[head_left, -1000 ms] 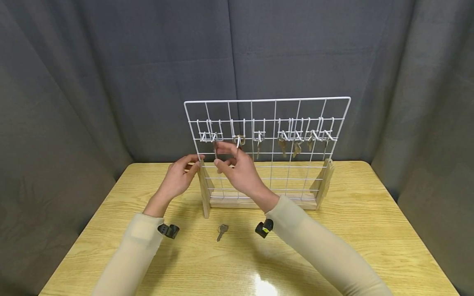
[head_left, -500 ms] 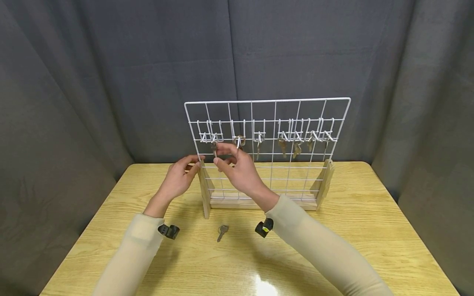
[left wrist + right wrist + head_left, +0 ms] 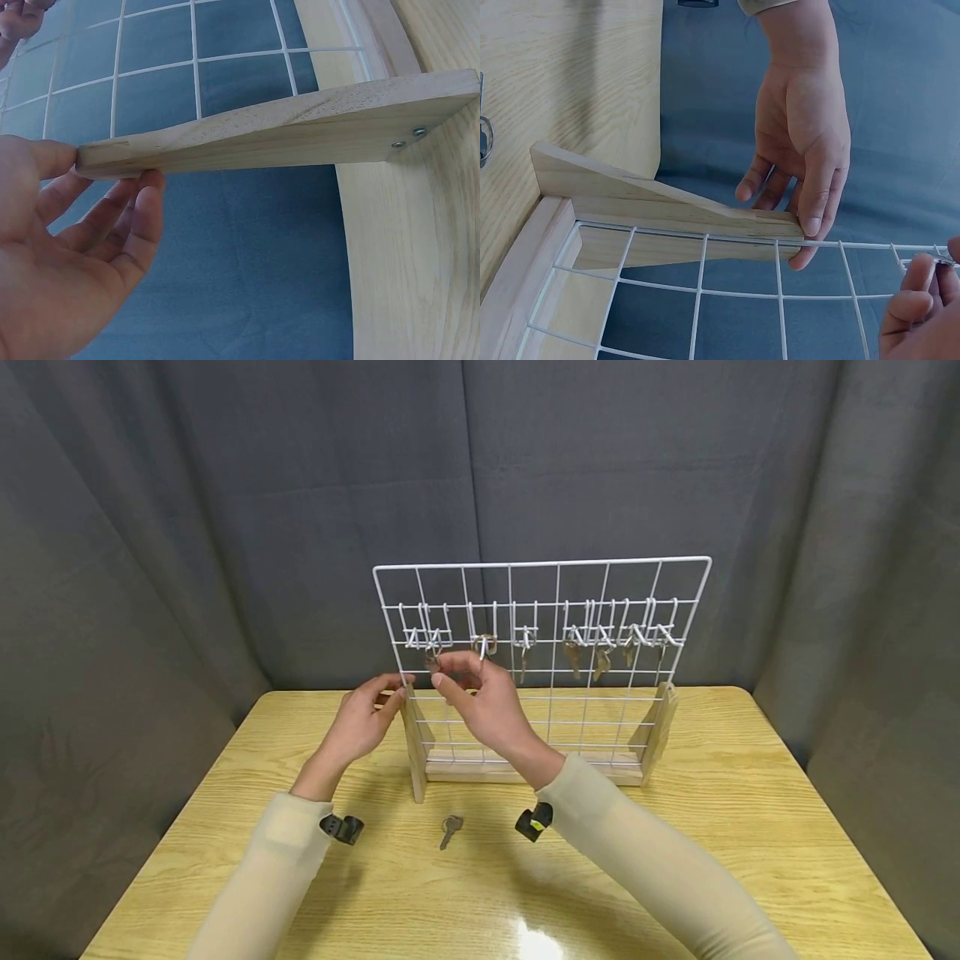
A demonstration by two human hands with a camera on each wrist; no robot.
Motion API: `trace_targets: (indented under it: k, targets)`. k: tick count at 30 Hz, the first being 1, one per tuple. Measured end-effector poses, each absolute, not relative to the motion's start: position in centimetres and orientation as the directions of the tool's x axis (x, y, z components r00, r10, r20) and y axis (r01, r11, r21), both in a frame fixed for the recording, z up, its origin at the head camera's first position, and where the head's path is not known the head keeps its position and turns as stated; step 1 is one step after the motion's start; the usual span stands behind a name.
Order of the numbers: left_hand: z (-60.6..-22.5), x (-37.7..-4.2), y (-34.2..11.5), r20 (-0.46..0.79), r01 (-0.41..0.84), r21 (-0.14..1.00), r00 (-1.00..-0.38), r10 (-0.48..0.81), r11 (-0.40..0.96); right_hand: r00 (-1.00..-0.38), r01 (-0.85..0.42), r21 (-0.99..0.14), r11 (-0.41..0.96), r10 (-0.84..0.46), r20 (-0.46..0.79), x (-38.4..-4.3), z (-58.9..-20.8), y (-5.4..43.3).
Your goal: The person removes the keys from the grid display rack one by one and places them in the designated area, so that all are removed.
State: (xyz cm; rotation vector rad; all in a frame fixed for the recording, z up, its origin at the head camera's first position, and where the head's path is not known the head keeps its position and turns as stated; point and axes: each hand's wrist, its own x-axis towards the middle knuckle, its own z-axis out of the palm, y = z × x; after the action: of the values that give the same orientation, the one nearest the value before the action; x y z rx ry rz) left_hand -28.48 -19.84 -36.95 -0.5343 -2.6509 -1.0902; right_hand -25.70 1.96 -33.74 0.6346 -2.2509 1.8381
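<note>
A white wire grid rack [image 3: 540, 562] stands on wooden side supports. My left hand [image 3: 362, 718] grips the top of the left wooden support [image 3: 247, 139], thumb on one side and fingertips on the other in the left wrist view. With its thumb and fingers, my right hand [image 3: 487, 702] pinches a key [image 3: 432, 662] just below a white hook [image 3: 435, 639] near the grid's left end. In the right wrist view only a bit of metal [image 3: 943, 259] shows at those fingertips. My hand hides part of the key, and whether its ring is on the hook I cannot tell.
Several keys hang from hooks further right, among them a brass key [image 3: 602, 663] and a silver key [image 3: 524, 662]. Another key with a ring [image 3: 450, 831] lies on the wooden table [image 3: 600, 885] before the rack. A grey curtain [image 3: 315, 527] hangs behind.
My right thumb and fingertips have shifted slightly up and left, and the key between them has turned and risen a little. The left hand has kept its place on the support.
</note>
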Motion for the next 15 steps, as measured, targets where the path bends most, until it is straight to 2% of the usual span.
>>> trace_targets:
  k: [15]
  targets:
    - [-36.97, -28.61, -19.86, 0.352, 0.419, 0.625, -0.904, 0.241, 0.658, -0.903, -0.421, -0.893, 0.160, -0.172, 0.395, -25.71, -33.43, 1.68]
